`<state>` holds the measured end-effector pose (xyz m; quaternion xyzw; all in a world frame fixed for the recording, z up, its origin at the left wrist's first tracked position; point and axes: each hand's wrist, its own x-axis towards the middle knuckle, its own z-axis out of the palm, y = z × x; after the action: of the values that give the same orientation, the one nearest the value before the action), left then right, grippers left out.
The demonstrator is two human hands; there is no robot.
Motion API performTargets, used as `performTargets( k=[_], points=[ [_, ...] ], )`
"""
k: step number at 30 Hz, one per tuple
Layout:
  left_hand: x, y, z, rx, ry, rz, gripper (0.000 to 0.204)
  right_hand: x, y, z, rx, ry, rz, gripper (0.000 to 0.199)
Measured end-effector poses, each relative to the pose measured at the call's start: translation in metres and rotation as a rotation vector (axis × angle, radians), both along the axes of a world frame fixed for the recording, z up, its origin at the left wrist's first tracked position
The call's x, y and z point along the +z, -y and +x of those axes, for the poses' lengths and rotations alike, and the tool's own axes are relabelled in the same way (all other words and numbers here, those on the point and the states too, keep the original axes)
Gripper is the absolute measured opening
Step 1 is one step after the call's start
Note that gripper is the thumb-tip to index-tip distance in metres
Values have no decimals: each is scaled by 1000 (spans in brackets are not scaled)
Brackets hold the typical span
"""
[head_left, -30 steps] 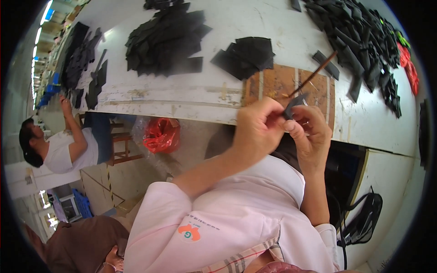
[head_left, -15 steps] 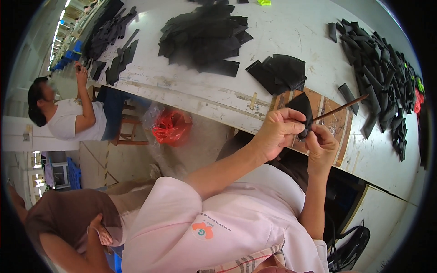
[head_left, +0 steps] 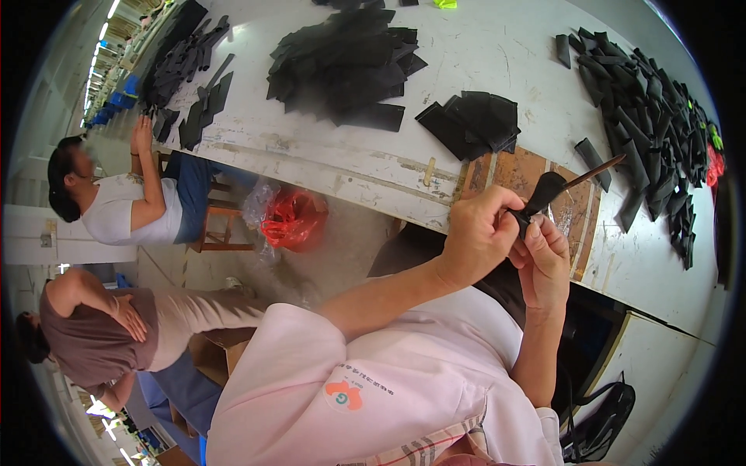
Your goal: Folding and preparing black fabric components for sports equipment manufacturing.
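At the table's near edge, my left hand (head_left: 480, 237) and my right hand (head_left: 545, 260) are both closed on one small black fabric piece (head_left: 547, 189). Its upper part stands out above my fingers and looks folded or tube-like; the lower part is hidden in my grip. A thin brown stick (head_left: 597, 171) points up and to the right from the top of the fabric. Whether the stick runs inside the piece or behind it, I cannot tell. Beneath my hands lies a brown board (head_left: 517, 172). A small stack of flat black pieces (head_left: 472, 124) rests just beyond it.
A large pile of flat black pieces (head_left: 342, 66) covers the middle of the white table (head_left: 482, 46). Many rolled black pieces (head_left: 645, 124) heap at the right. A red plastic bag (head_left: 295, 220) sits left below the edge. One person (head_left: 124, 198) sits left; another (head_left: 101, 322) stands behind.
My left hand has turned over, knuckles now up, and the fabric has gone from a broad flap to a narrower shape leaning right along the stick. The standing person has shifted position.
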<state>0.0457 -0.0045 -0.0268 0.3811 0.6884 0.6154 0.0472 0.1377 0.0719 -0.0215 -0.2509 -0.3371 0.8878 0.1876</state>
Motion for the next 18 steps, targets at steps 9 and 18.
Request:
performTargets(
  k=[9, 18],
  points=[
    [11, 8, -13, -1008, 1520, 334, 40, 10, -4, 11, -10, -90, 49, 12],
    [33, -16, 5, -257, 259, 136, 17, 29, -22, 4, -289, 24, 916, 12]
  ],
)
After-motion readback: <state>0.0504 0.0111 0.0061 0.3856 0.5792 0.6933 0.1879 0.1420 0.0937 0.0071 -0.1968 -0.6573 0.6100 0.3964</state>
